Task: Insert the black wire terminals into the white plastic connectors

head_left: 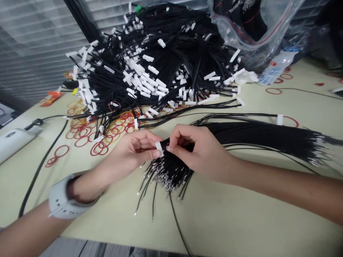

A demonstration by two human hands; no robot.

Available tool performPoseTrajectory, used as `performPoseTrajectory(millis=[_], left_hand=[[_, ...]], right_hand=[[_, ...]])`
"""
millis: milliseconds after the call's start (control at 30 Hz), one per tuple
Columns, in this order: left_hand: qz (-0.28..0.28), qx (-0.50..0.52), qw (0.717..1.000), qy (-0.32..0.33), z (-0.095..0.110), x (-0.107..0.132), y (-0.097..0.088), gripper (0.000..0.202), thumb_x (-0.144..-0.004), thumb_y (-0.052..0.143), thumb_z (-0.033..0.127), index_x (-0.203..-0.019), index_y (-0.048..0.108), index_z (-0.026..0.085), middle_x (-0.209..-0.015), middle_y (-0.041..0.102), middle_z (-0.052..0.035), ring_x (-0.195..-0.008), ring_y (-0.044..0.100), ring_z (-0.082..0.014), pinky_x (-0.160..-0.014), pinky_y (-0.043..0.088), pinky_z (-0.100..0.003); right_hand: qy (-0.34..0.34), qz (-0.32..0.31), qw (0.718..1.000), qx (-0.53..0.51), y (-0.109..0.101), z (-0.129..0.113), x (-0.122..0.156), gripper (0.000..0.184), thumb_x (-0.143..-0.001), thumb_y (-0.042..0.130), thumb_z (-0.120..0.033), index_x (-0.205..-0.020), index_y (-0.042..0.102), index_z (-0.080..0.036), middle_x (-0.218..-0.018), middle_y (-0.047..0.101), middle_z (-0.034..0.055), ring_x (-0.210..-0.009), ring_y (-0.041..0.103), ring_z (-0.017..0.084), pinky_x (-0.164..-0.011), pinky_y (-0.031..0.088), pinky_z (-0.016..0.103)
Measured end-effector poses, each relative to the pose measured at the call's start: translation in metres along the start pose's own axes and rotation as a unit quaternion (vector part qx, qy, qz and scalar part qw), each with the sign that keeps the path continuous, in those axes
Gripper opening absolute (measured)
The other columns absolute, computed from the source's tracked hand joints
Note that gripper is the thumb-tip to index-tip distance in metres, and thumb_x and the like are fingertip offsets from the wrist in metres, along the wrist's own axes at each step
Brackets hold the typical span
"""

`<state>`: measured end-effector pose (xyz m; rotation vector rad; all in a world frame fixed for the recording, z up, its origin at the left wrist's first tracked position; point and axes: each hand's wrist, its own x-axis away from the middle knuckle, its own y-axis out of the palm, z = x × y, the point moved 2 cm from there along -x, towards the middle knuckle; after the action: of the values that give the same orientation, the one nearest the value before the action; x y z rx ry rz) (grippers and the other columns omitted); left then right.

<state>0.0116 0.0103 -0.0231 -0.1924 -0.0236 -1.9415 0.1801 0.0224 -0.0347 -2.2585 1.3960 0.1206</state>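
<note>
Between thumb and fingers, my left hand (136,148) pinches a small white connector housing (159,148). My right hand (199,150) is closed just to its right, thumb and forefinger pinched together on what looks like a thin black wire at the housing's side; the wire's tip is hidden. Under both hands lies a thick bundle of black wires (262,137). Its near ends fan out below my fingers with bare metal crimp terminals (167,178). More terminals show at the bundle's far right end.
A big heap of black cables with white connectors (144,78) fills the back. Red and yellow rubber bands (83,132) lie scattered at left. A white power strip (18,141) sits at the left edge. At back right are a plastic bottle (278,66) and a clear bag (241,39).
</note>
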Motion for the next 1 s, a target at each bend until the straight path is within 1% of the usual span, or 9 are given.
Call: performPoseTrajectory(millis=[167, 300, 400, 467, 567, 633, 767, 900, 1000], left_hand=[[0.014, -0.004, 1.0, 0.014, 0.0007, 0.0003, 0.0009, 0.012, -0.074, 0.065, 0.003, -0.08, 0.063, 0.013, -0.068, 0.068, 0.0043, -0.063, 0.06, -0.0044, -0.06, 0.046, -0.013], [0.023, -0.037, 0.999, 0.032, 0.0008, 0.0015, 0.0011, 0.01, -0.074, 0.066, 0.008, -0.08, 0.062, 0.014, -0.072, 0.069, 0.0025, -0.068, 0.062, -0.0066, -0.062, 0.048, -0.015], [0.027, -0.06, 0.997, 0.038, 0.001, 0.001, 0.0011, 0.012, -0.074, 0.067, 0.011, -0.084, 0.061, 0.014, -0.076, 0.069, 0.0009, -0.072, 0.062, -0.008, -0.066, 0.048, -0.017], [0.032, -0.079, 0.995, 0.045, 0.0017, -0.0003, 0.0009, 0.013, -0.076, 0.065, 0.014, -0.088, 0.06, 0.014, -0.08, 0.069, -0.0006, -0.076, 0.063, -0.0094, -0.069, 0.049, -0.019], [0.032, -0.101, 0.993, 0.047, 0.0024, -0.0017, 0.0007, 0.012, -0.079, 0.063, 0.017, -0.09, 0.059, 0.015, -0.084, 0.068, -0.0016, -0.08, 0.062, -0.01, -0.071, 0.048, -0.019], [0.032, -0.107, 0.993, 0.047, 0.0027, -0.0017, 0.0007, 0.011, -0.079, 0.063, 0.017, -0.09, 0.059, 0.016, -0.083, 0.068, -0.0014, -0.08, 0.062, -0.0105, -0.07, 0.047, -0.019], [0.046, -0.118, 0.991, 0.05, 0.0031, -0.0006, 0.0013, 0.013, -0.076, 0.065, 0.017, -0.088, 0.06, 0.017, -0.079, 0.067, 0.0, -0.078, 0.063, -0.0114, -0.067, 0.048, -0.019], [0.053, -0.124, 0.989, 0.056, 0.0026, 0.0001, 0.0034, 0.01, -0.075, 0.065, 0.016, -0.084, 0.06, 0.017, -0.077, 0.068, -0.0001, -0.076, 0.064, -0.0121, -0.066, 0.05, -0.02], [0.073, -0.15, 0.983, 0.076, 0.0018, 0.0018, 0.0039, 0.009, -0.074, 0.065, 0.015, -0.082, 0.062, 0.018, -0.073, 0.067, 0.0004, -0.07, 0.063, -0.0121, -0.062, 0.05, -0.021]], right_hand=[[-0.026, 0.007, 0.999, 0.018, -0.0011, 0.0016, 0.0028, 0.014, -0.073, 0.05, -0.002, -0.068, 0.053, -0.016, -0.063, 0.056, -0.0042, -0.058, 0.049, 0.006, -0.054, 0.037, 0.019], [-0.047, 0.003, 0.998, 0.041, 0.0001, 0.0011, 0.0031, 0.017, -0.071, 0.05, 0.0, -0.068, 0.052, -0.016, -0.064, 0.054, -0.0044, -0.059, 0.048, 0.006, -0.056, 0.036, 0.019], [-0.041, -0.004, 0.999, 0.032, 0.0016, 0.0008, 0.0037, 0.013, -0.075, 0.051, -0.004, -0.075, 0.052, -0.017, -0.067, 0.055, -0.0041, -0.061, 0.05, 0.006, -0.058, 0.039, 0.018], [-0.037, 0.008, 0.999, 0.037, 0.0015, 0.0004, 0.0047, 0.01, -0.078, 0.052, -0.007, -0.081, 0.053, -0.017, -0.073, 0.058, -0.0033, -0.065, 0.053, 0.006, -0.062, 0.041, 0.018], [-0.037, 0.045, 0.993, 0.099, 0.0001, -0.0007, 0.007, 0.003, -0.081, 0.054, -0.013, -0.08, 0.054, -0.016, -0.075, 0.059, -0.0022, -0.067, 0.054, 0.007, -0.062, 0.041, 0.018], [-0.035, 0.053, 0.986, 0.151, -0.0004, -0.0014, 0.0082, 0.005, -0.082, 0.054, -0.016, -0.077, 0.055, -0.015, -0.072, 0.058, -0.0013, -0.065, 0.053, 0.008, -0.06, 0.04, 0.02], [-0.049, 0.035, 0.976, 0.211, 0.0007, -0.0021, 0.0079, 0.012, -0.084, 0.051, -0.017, -0.074, 0.057, -0.015, -0.073, 0.055, 0.0008, -0.065, 0.051, 0.01, -0.059, 0.038, 0.022], [-0.088, 0.016, 0.969, 0.231, 0.0034, -0.0014, 0.0074, 0.015, -0.087, 0.045, -0.015, -0.075, 0.055, -0.014, -0.076, 0.054, 0.0026, -0.067, 0.049, 0.01, -0.06, 0.038, 0.023], [-0.119, 0.0, 0.96, 0.252, 0.0063, -0.001, 0.0085, 0.017, -0.088, 0.042, -0.013, -0.076, 0.054, -0.014, -0.076, 0.053, 0.0033, -0.069, 0.047, 0.012, -0.062, 0.038, 0.024]])
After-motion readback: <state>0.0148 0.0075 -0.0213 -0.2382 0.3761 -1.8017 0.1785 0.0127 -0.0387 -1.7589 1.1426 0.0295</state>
